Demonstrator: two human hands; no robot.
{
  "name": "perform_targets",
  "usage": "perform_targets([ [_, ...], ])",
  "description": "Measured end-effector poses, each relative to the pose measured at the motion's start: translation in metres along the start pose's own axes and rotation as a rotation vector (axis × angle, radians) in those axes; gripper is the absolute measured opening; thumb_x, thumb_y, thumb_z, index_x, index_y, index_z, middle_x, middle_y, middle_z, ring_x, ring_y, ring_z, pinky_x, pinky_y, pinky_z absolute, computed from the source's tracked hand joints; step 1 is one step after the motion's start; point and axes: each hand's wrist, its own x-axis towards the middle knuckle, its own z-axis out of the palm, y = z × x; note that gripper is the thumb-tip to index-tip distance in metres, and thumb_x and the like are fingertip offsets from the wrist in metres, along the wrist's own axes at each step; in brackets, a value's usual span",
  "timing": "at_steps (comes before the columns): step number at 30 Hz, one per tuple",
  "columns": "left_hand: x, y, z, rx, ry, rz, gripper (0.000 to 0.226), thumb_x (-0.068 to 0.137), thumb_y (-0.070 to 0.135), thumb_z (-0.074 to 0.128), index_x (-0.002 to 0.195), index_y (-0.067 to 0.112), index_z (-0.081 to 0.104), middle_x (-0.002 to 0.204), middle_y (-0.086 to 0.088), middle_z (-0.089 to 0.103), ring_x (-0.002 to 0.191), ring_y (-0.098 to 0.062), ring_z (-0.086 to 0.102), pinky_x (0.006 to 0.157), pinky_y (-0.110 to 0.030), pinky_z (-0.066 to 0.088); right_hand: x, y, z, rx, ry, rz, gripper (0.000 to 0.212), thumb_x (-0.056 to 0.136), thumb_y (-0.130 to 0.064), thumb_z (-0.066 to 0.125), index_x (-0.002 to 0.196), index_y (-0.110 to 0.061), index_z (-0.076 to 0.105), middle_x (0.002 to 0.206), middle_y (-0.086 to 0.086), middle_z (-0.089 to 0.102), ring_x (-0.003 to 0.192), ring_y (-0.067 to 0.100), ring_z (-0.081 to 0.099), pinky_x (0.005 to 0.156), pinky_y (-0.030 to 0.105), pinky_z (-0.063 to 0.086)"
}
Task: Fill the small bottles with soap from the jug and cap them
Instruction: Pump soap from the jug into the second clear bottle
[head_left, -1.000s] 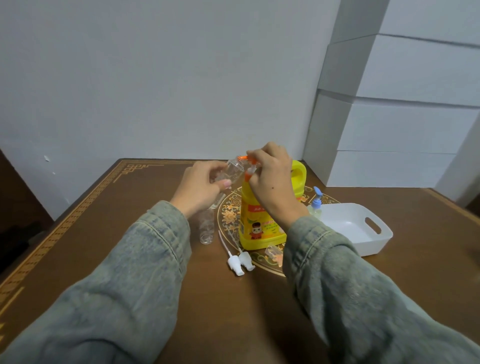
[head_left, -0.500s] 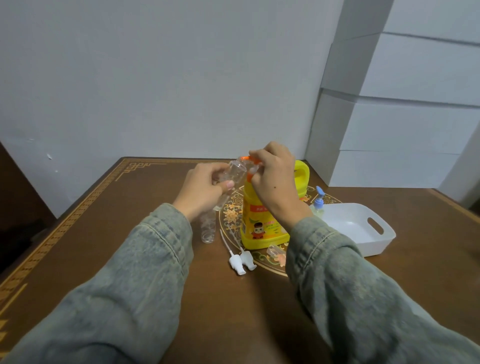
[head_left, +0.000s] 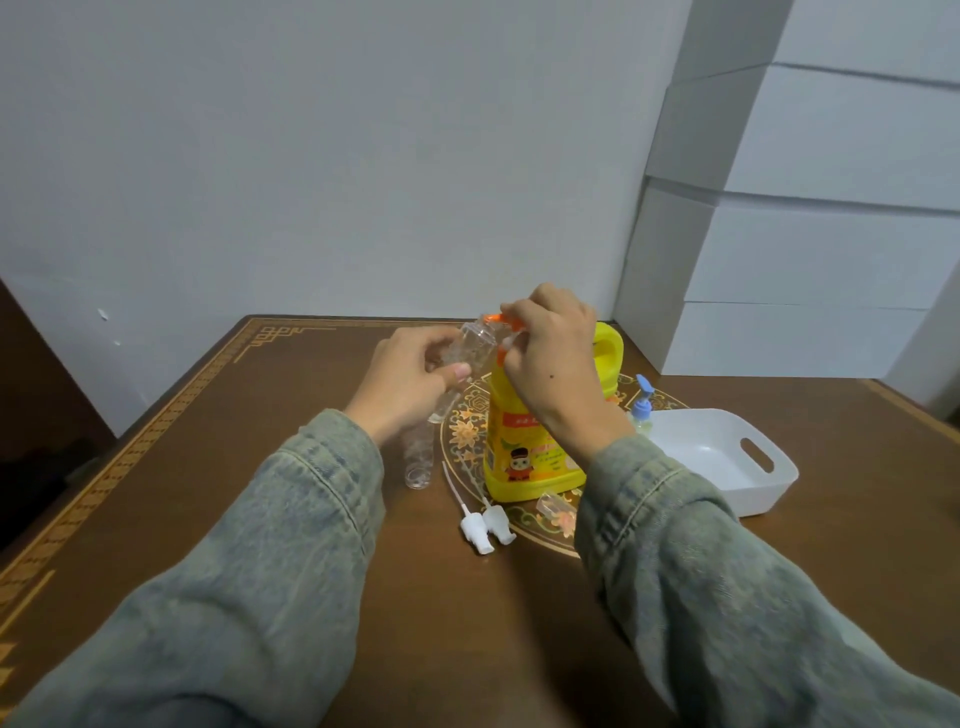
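We hold a small clear bottle (head_left: 470, 349) tilted in our left hand (head_left: 410, 384), fingers and thumb curled round its body, its open mouth raised up against the orange pump head (head_left: 497, 325) of the yellow soap jug (head_left: 540, 447). Our right hand (head_left: 556, 364) sits on top of that pump, fingers curled down over it, and its back hides most of the jug's neck, so we cannot tell whether any soap is running. The jug stands upright on the brown table (head_left: 249, 436), on the gold floral medallion at its middle, with its handle showing just beyond our right knuckles. A second clear bottle (head_left: 418, 460) lies on its side just left of the jug, mouth toward us, below our left wrist. Two white spray caps (head_left: 487, 527) with thin dip tubes lie side by side in front of the jug, and a small clear cap (head_left: 551, 504) lies just right of them, by our right sleeve (head_left: 675, 571). Right of the jug, a blue-topped pump bottle (head_left: 643, 410) stands against the near corner of a white tray (head_left: 763, 488). Both sleeves are faded denim.
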Motion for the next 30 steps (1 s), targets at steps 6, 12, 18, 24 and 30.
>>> perform_targets([
  [6, -0.004, -0.007, 0.006, -0.002, 0.006, -0.008, 0.044, 0.081, 0.018, 0.075, 0.123, 0.018, 0.064, 0.101, 0.000, 0.068, 0.095, -0.019, 0.064, 0.096, -0.041, 0.051, -0.010, 0.003, 0.008, -0.024, 0.047, -0.054, 0.021, 0.068, -0.003, 0.058, 0.084, -0.010, 0.070, 0.080, 0.007, 0.057, 0.079, 0.032, 0.058, 0.074, 0.033, 0.028],
  [12, -0.009, -0.009, 0.007, -0.027, -0.006, -0.023, 0.045, 0.081, 0.019, 0.075, 0.124, 0.017, 0.063, 0.105, -0.002, 0.070, 0.096, -0.019, 0.066, 0.094, -0.043, 0.053, -0.017, 0.002, 0.003, -0.034, -0.013, -0.054, 0.025, 0.069, -0.007, 0.052, 0.087, -0.010, 0.070, 0.082, 0.006, 0.055, 0.081, 0.030, 0.056, 0.076, 0.032, 0.026],
  [18, 0.000, 0.002, 0.000, -0.027, 0.003, -0.005, 0.044, 0.080, 0.018, 0.075, 0.123, 0.017, 0.064, 0.107, -0.002, 0.070, 0.096, -0.019, 0.066, 0.093, -0.043, 0.053, -0.004, 0.002, -0.002, -0.021, -0.012, -0.026, 0.030, 0.066, -0.001, 0.063, 0.093, -0.010, 0.073, 0.085, 0.007, 0.059, 0.086, 0.032, 0.059, 0.079, 0.036, 0.032],
  [24, -0.015, -0.011, 0.013, -0.053, -0.017, -0.047, 0.046, 0.082, 0.020, 0.073, 0.126, 0.019, 0.061, 0.110, 0.001, 0.068, 0.100, -0.016, 0.064, 0.095, -0.042, 0.052, -0.022, 0.003, 0.003, -0.023, -0.016, -0.060, 0.028, 0.063, 0.000, 0.056, 0.087, -0.009, 0.068, 0.081, 0.006, 0.055, 0.080, 0.030, 0.055, 0.074, 0.028, 0.020],
  [30, -0.005, 0.002, 0.003, -0.040, 0.004, -0.024, 0.044, 0.081, 0.020, 0.075, 0.123, 0.018, 0.064, 0.113, 0.002, 0.068, 0.100, -0.016, 0.065, 0.098, -0.038, 0.050, -0.005, 0.002, -0.006, -0.040, -0.035, -0.050, 0.031, 0.068, -0.001, 0.062, 0.096, -0.010, 0.073, 0.086, 0.007, 0.059, 0.086, 0.032, 0.059, 0.079, 0.034, 0.029],
])
